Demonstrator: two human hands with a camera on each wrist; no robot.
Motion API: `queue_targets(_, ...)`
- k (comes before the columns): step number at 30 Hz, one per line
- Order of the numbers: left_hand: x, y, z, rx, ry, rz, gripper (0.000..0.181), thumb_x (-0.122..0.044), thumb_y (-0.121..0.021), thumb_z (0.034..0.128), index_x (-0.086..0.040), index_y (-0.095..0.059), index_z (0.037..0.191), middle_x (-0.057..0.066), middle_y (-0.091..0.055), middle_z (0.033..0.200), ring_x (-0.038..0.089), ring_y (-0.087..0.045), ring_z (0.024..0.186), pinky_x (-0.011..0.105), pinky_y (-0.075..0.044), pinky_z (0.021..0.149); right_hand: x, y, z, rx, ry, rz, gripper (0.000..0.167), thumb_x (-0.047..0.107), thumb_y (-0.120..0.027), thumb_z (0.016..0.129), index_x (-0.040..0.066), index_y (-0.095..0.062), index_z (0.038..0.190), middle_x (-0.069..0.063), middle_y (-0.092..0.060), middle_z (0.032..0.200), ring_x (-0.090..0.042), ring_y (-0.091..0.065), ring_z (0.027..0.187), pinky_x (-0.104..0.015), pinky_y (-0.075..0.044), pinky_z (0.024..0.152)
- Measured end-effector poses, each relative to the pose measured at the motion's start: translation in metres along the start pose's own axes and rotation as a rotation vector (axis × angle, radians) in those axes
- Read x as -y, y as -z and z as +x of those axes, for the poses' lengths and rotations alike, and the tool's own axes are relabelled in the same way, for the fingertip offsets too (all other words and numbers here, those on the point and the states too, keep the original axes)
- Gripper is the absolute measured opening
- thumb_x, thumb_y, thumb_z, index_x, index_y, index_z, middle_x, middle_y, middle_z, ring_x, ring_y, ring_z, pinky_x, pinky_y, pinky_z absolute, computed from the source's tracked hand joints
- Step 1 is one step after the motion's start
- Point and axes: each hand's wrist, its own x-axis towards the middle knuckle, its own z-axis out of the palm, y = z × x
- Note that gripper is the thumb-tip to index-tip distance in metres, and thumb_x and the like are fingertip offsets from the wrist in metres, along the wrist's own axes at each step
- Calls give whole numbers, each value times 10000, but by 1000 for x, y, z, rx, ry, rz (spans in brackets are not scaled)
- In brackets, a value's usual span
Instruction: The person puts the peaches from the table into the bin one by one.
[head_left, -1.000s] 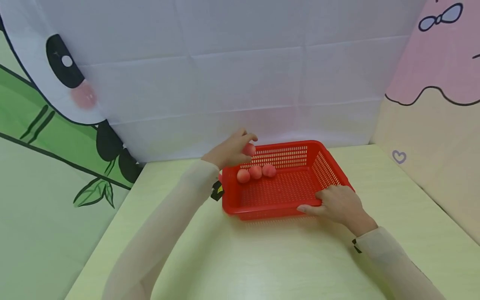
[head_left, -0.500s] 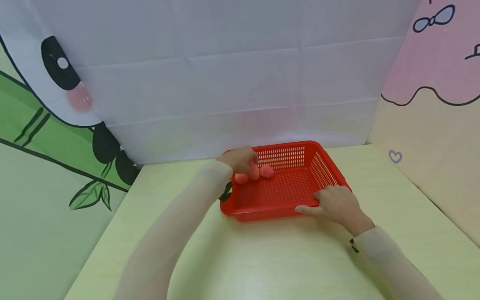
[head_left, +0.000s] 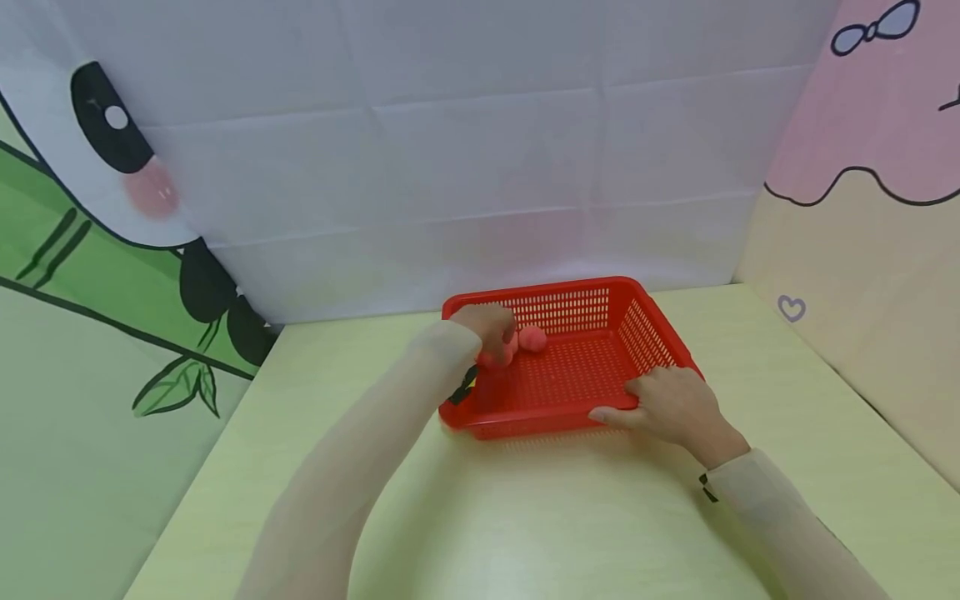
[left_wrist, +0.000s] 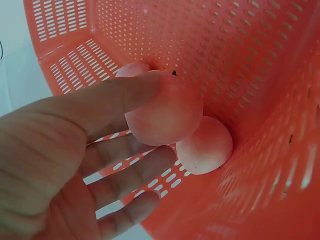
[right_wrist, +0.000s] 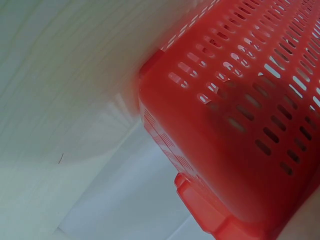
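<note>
A red perforated plastic basket [head_left: 555, 423] stands on the table. Inside its left part, my left hand [head_left: 486, 323] reaches down and pinches a peach [left_wrist: 165, 110]; the thumb lies on top of the fruit and the other fingers spread below. Another peach [left_wrist: 205, 146] touches or nearly touches the held one, and part of a third shows behind the thumb. In the head view one peach [head_left: 532, 338] lies just right of the hand, which hides some of the others. My right hand [head_left: 675, 407] grips the basket's rim at the front right corner.
Pale wood-look table [head_left: 525, 517] surrounds the basket. A white cloth backdrop [head_left: 480, 167] rises close behind the basket, with printed cloth at the left and right sides. Bare basket floor [head_left: 577, 371] lies to the right of the peaches.
My left hand has come down from above the basket's left rim into the basket, carrying the peach down among the others. The right hand keeps its grip on the rim, and the basket stays put.
</note>
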Motion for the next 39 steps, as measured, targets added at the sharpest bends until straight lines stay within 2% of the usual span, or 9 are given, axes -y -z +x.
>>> queue_targets(4,-3,-1,-5,14,0,70,201,-247,-867,923,-215,-721,1058,10,-701,1030,213,-624,1000,332,-547,806,0,1,0,2,5,-2,662,702,-710,889,199,-403,586,91,-257,538,-74,-283,523,-288,-264,526)
queue_targets(7,-5,-2,-12,39,29,38,207,-237,-848,937,-202,-724,1099,8,-685,1034,206,-616,1009,327,-542,829,0,2,0,6,4,-7,658,705,-706,890,198,-417,587,88,-274,533,-78,-304,518,-290,-280,528)
queue_targets(9,-8,-2,-18,61,61,-43,253,-205,-837,942,-195,-723,1167,15,-667,1059,212,-606,1031,332,-548,836,1,2,0,7,2,-9,659,708,-703,891,199,-417,586,86,-281,533,-81,-310,518,-290,-283,529)
queue_targets(13,-8,-7,-17,75,86,-88,341,-182,-834,942,-206,-715,1261,26,-653,1101,220,-594,1047,350,-559,835,0,2,0,9,1,-9,659,708,-702,892,201,-412,586,84,-290,534,-83,-317,520,-290,-284,531)
queue_targets(20,-7,-12,-12,83,93,-32,400,-202,-854,925,-240,-709,1296,19,-666,1127,221,-606,1050,339,-551,814,0,2,0,9,-2,-8,664,709,-702,891,201,-402,585,85,-276,538,-82,-302,524,-293,-276,532)
queue_targets(25,-8,-14,-14,83,118,-90,427,-183,-840,935,-253,-680,1324,26,-658,1096,222,-618,993,351,-548,800,-1,1,0,7,-4,-2,664,709,-704,889,200,-400,588,85,-270,541,-80,-295,527,-292,-270,532)
queue_targets(31,-8,-15,-14,102,205,-293,462,-211,-825,945,-301,-661,1367,34,-690,1082,219,-692,906,336,-583,721,0,0,0,11,-6,7,668,714,-701,889,202,-394,589,88,-266,542,-77,-285,530,-291,-261,530)
queue_targets(36,-6,-17,-5,99,209,-251,495,-184,-851,918,-326,-667,1355,32,-696,1073,219,-696,897,343,-584,697,-1,1,0,8,-5,-11,650,715,-699,890,202,-432,593,77,-312,532,-87,-334,522,-292,-295,534)
queue_targets(39,-8,-15,-10,93,228,-287,505,-169,-856,910,-333,-668,1349,29,-690,1073,219,-692,894,339,-586,698,-1,1,0,5,-2,-14,646,722,-693,892,204,-444,597,74,-328,530,-89,-349,520,-292,-303,535)
